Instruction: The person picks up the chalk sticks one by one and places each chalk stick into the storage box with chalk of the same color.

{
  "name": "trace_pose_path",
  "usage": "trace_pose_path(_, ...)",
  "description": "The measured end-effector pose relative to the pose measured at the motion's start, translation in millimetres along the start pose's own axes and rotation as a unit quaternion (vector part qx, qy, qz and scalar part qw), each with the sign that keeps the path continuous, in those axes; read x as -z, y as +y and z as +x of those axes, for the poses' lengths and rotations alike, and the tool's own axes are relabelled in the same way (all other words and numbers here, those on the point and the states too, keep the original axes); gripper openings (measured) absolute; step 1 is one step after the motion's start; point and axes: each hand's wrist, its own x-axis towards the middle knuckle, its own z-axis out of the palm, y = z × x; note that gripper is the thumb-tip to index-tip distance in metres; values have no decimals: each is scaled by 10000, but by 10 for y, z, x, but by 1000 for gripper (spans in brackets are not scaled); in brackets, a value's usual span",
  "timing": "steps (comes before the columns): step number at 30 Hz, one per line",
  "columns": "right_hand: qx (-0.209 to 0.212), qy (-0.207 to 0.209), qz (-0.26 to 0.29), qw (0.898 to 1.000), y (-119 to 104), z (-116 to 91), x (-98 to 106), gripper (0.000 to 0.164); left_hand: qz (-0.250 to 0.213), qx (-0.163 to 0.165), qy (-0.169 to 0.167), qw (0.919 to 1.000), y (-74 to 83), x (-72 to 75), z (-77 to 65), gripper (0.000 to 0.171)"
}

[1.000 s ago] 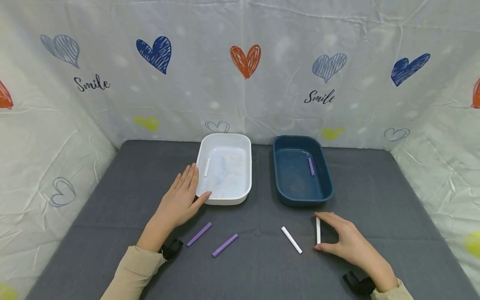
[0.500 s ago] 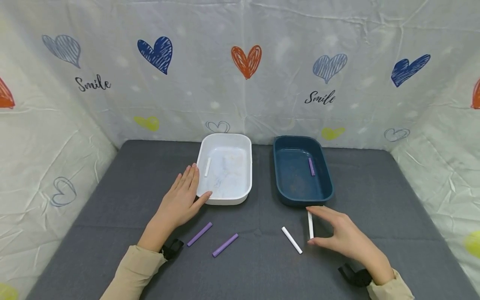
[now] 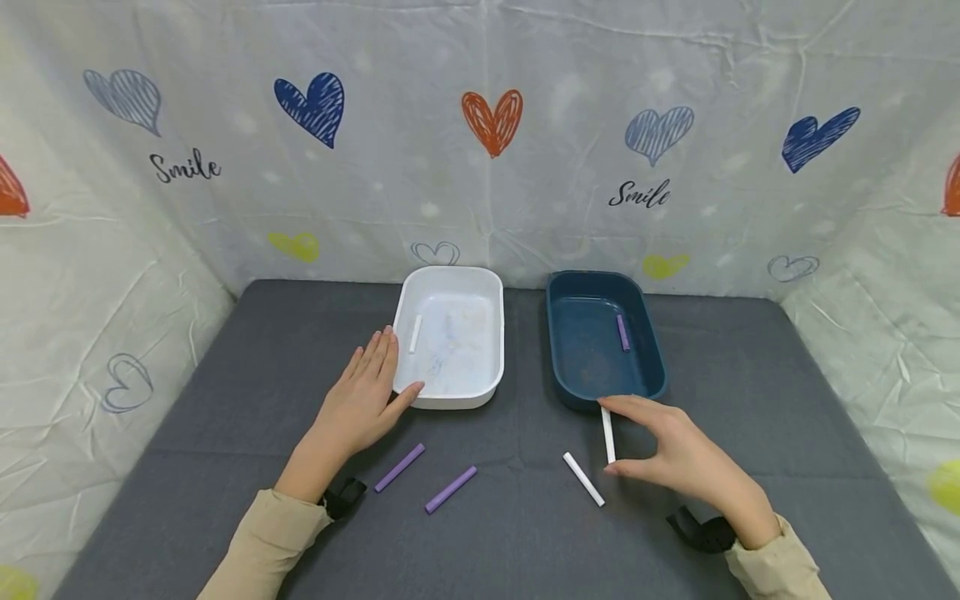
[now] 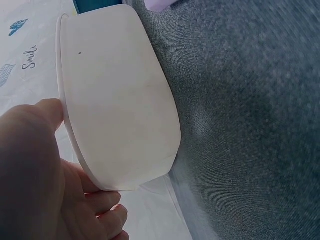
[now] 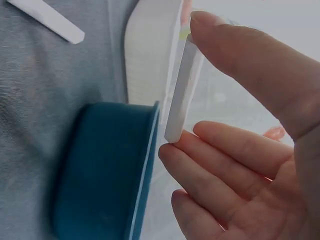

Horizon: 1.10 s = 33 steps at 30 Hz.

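A grey cloth-covered worktop (image 3: 517, 542) carries a white rounded-rectangular tub (image 3: 467, 358) and a dark-blue rounded-rectangular tub (image 3: 585, 346). The left hand (image 3: 363, 395), fingers straight, rests against the white tub; the right hand (image 3: 678, 450) pinches a slim white stick (image 3: 608, 435) by its ends beside the dark-blue tub.

From the head cam we've got the right hand (image 3: 675, 446) shifted toward 10 o'clock, taking its white stick (image 3: 608, 435) along. We now see that stick tipped slightly toward 11, its top right by the blue tray's (image 3: 592, 367) 6 o'clock edge, and closer to the loose white stick (image 3: 583, 479) at 7.
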Motion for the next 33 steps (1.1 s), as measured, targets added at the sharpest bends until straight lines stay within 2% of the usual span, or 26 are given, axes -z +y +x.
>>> trace_pose_path(8,225,42,178,9996,-34,176,51,75,-12,6,-102,9999,21,20,4,86)
trace_pose_path(22,465,192,440,9978,-56,611,48,73,28,-12,-92,10000,22,17,21,86)
trace_pose_path(33,402,211,457,9979,-81,936,14,74,2,13,-101,9999,34,39,-6,84)
